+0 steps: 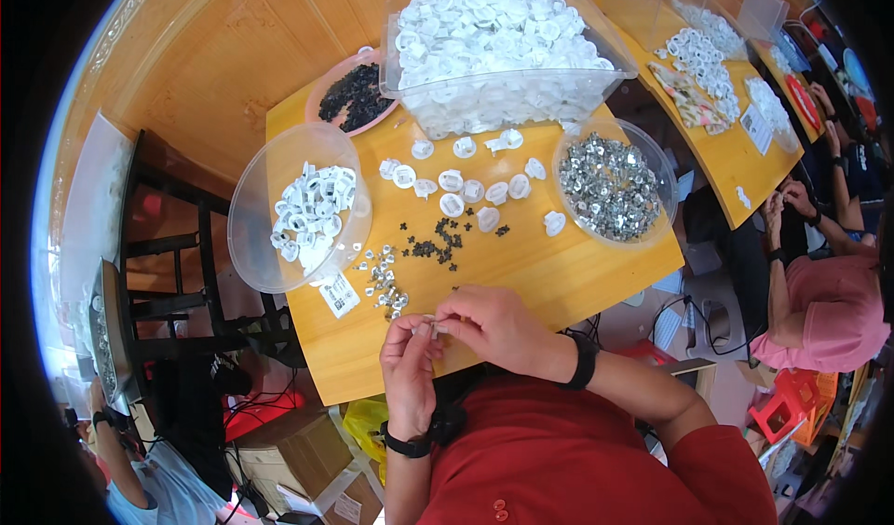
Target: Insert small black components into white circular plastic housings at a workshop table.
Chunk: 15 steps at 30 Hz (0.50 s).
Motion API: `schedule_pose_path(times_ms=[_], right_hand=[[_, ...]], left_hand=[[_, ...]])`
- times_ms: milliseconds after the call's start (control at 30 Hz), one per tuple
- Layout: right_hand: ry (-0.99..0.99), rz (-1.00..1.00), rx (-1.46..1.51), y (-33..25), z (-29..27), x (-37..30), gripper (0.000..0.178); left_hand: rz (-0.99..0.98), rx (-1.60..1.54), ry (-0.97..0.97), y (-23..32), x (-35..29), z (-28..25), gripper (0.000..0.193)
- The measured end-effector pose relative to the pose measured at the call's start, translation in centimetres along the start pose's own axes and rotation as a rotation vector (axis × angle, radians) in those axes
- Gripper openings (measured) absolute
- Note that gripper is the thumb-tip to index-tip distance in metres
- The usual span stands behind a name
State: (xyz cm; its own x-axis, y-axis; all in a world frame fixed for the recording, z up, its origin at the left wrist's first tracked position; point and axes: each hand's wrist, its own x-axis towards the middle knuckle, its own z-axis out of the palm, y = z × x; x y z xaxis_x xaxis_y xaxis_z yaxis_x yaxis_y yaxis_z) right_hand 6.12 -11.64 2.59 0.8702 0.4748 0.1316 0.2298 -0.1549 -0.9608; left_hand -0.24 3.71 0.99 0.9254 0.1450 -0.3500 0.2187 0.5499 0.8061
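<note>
Small part [430, 321] pinched between both hands, just off the near edge of the worktop [521, 273]. It's pale, whitish with a metallic glint, mostly hidden by fingertips; exact shape can't tell.

Left hand [410, 362]: fingers curled up, thumb and forefinger closed on the small part from below-left. Black band on the wrist, forearm coming straight up from the lower edge.

Right hand [494, 325]: fingers bent, tips grasping the same small part from the right. Wrist angled in from the right, black watch on it, red sleeve behind.

Relative to the small part:
- just beyond it on the worktop, a loose scatter of silver metal bits [384, 278], then a patch of tiny black bits [438, 244]
- farther out, a row of loose white plastic caps [466, 190]
- far left, a round clear bowl [256, 218] overhanging the worktop edge, holding white finished pieces [312, 208]
- far right, a round clear bowl of silver metal parts [610, 185]
- well beyond, a clear rectangular tub heaped with white caps [494, 45], and beside it to the left a pink dish of black parts [354, 96]
- white paper tag [340, 294] just left of the silver bits

Other people's hands at a neighbouring table, far right.
</note>
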Motion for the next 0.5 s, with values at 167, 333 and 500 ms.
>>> schedule_pose_path(times_ms=[167, 333, 500], right_hand=[[0.041, -0.208, -0.240, 0.18, 0.54, -0.38, 0.009], [0.067, -0.320, -0.442, -0.29, 0.57, -0.40, 0.011], [0.076, -0.360, -0.479, 0.06, 0.87, -0.48, 0.012]], left_hand=[[-0.003, -0.001, 0.000, 0.09, 0.01, 0.35, 0.006], [0.009, -0.011, -0.021, 0.00, -0.07, 0.29, 0.006], [-0.023, -0.119, -0.073, 0.09, -0.23, 0.30, 0.010]])
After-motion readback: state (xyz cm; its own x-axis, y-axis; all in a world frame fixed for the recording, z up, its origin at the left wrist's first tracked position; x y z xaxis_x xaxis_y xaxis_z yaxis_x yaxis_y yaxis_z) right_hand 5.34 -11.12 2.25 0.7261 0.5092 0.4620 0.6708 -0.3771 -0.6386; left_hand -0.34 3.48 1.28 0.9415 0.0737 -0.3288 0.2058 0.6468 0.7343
